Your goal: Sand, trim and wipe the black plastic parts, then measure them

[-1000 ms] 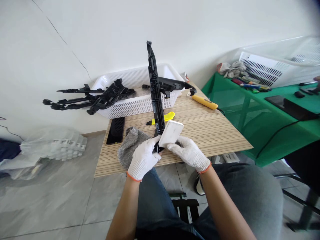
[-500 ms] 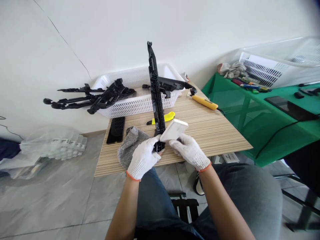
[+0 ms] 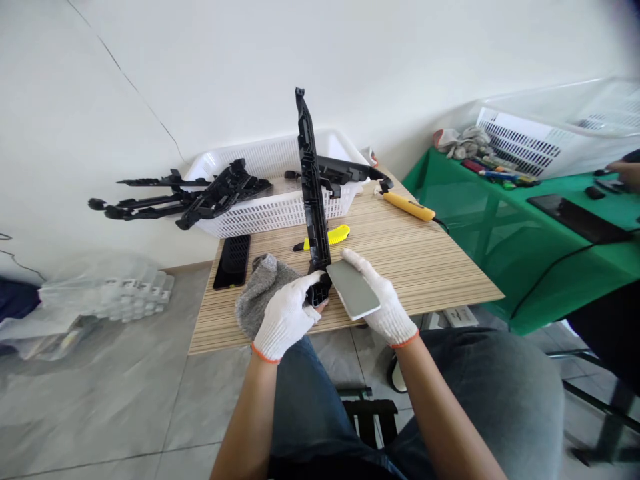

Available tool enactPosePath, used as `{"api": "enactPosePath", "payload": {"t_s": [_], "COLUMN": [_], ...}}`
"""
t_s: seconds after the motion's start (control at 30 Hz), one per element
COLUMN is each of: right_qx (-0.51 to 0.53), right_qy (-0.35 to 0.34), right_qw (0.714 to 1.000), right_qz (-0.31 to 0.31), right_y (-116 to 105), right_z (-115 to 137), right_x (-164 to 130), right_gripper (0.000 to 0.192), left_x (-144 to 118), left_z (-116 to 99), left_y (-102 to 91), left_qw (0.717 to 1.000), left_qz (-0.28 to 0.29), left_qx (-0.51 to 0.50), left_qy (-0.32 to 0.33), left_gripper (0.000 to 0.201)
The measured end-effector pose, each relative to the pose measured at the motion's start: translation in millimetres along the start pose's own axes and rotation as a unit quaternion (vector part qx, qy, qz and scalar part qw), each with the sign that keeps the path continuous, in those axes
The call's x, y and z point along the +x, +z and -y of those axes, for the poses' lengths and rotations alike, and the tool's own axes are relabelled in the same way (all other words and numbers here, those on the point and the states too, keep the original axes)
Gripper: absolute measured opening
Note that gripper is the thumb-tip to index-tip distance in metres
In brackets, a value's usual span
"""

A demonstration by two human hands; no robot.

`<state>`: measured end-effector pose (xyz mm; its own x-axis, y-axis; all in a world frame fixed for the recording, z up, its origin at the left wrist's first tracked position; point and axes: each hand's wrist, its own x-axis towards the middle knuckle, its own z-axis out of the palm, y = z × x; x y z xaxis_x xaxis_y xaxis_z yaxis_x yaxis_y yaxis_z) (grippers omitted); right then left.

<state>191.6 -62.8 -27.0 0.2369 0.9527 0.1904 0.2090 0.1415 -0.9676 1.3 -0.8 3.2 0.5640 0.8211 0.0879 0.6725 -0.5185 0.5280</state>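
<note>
A long black plastic part (image 3: 311,193) stands nearly upright at the near edge of the wooden tabletop (image 3: 425,260), its lower end clasped in the left hand (image 3: 287,315)'s closed grip. The right hand (image 3: 380,300) holds a flat grey block (image 3: 353,289) against the part's base. A grey cloth (image 3: 260,288) lies just left.

Bright, even daylight; warped edges
</note>
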Motion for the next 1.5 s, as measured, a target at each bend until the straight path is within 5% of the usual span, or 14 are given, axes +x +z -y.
{"api": "enactPosePath", "payload": {"t_s": [0.13,0.23,0.33,0.47,0.8,1.23,1.5], "right_qx": [0.024,0.092,0.14,0.127,0.149,0.174,0.114], "right_qy": [-0.039,0.02,0.078,0.07,0.083,0.098,0.092], "right_qw": [0.998,0.994,0.987,0.988,0.98,0.98,0.983], "right_qz": [0.039,0.061,0.023,-0.061,-0.1,-0.013,-0.113], "right_y": [1,2,0,-2,5,2,1], "right_z": [-2,-3,-2,3,0,1,4], "right_x": [-5,-7,-6,-1,7,1,6], "right_gripper": [0.045,0.035,0.039,0.05,0.057,0.047,0.063], "left_x": [1,1,1,0,0,-2,-2], "left_z": [-3,-5,-5,-4,-6,-2,4], "left_y": [-3.3,-4.7,-4.6,-2.8,-3.4,-4.4,4.3], "left_qw": [0.999,0.999,0.999,0.999,1.0,0.998,0.998], "left_qz": [0.021,0.026,0.02,0.015,0.004,-0.027,-0.061], "left_qx": [0.019,0.017,0.014,0.019,0.01,0.005,-0.007], "left_qy": [-0.032,-0.038,-0.032,-0.03,-0.02,-0.063,-0.017], "left_gripper": [0.062,0.064,0.062,0.058,0.052,0.054,0.043]}}
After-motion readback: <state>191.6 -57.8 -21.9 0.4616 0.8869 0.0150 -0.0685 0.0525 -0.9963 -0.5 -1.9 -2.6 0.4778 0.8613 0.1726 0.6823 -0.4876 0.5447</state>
